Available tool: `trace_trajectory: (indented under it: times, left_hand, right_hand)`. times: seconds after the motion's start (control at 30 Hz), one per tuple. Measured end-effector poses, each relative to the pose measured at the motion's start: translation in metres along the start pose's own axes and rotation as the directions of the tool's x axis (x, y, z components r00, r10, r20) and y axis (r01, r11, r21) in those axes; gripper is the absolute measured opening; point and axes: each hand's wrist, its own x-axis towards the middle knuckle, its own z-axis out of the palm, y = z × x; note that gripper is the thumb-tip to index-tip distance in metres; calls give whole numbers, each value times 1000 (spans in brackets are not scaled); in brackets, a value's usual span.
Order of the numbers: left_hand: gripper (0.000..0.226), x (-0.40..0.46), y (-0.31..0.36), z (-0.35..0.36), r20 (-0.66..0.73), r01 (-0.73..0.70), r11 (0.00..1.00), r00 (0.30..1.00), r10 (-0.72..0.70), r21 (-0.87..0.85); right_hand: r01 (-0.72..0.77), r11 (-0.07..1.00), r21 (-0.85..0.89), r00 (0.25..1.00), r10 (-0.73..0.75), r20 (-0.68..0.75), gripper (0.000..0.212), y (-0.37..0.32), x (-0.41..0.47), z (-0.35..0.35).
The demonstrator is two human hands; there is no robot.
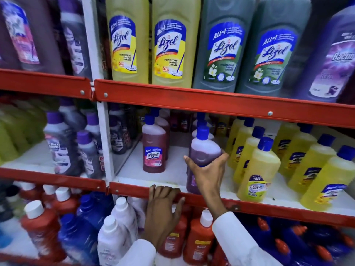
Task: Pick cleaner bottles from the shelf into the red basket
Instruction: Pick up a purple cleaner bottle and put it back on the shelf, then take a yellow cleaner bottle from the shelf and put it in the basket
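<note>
My right hand (208, 169) grips a purple cleaner bottle (204, 148) with a blue cap, standing near the front of the middle shelf (172, 175). My left hand (165, 206) holds the red front rail (132, 190) of that shelf, fingers curled over its edge. A reddish-pink bottle (154, 148) with a blue cap stands to the left of the held one. Several yellow bottles (257, 173) with blue caps fill the right side of the shelf. The red basket is not in view.
Large yellow bottles (169, 47) and grey-green bottles (222, 48) line the upper shelf, with a purple one (330, 60) at the right. Below are red bottles (199, 239), white bottles (117, 233) and blue bottles (80, 233). A white upright post (104, 143) divides the shelves.
</note>
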Motion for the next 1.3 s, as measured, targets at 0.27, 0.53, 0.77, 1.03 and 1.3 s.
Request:
trace_trajectory:
  times: [0.27, 0.53, 0.77, 1.03, 1.3]
  left_hand:
    - [25, 1, 0, 1, 23, 5, 1000, 1000, -5, -11]
    - [23, 1, -1, 7, -10, 12, 1000, 1000, -13, -16]
    - [23, 1, 2, 6, -8, 27, 1000, 1000, -27, 4]
    - [34, 0, 12, -3, 5, 28, 998, 1000, -28, 49]
    - [30, -2, 78, 16, -37, -189, 981, 982, 188, -52]
  right_hand:
    - [-29, 998, -59, 999, 28, -22, 102, 18, 5, 7]
    - [-18, 999, -29, 1000, 18, 2, 98, 23, 10, 2]
    - [-6, 1000, -20, 1000, 6, 19, 98, 22, 10, 3]
    - [22, 999, -37, 998, -20, 57, 99, 23, 5, -12]
    - [134, 980, -144, 909, -179, -376, 43, 63, -1, -100]
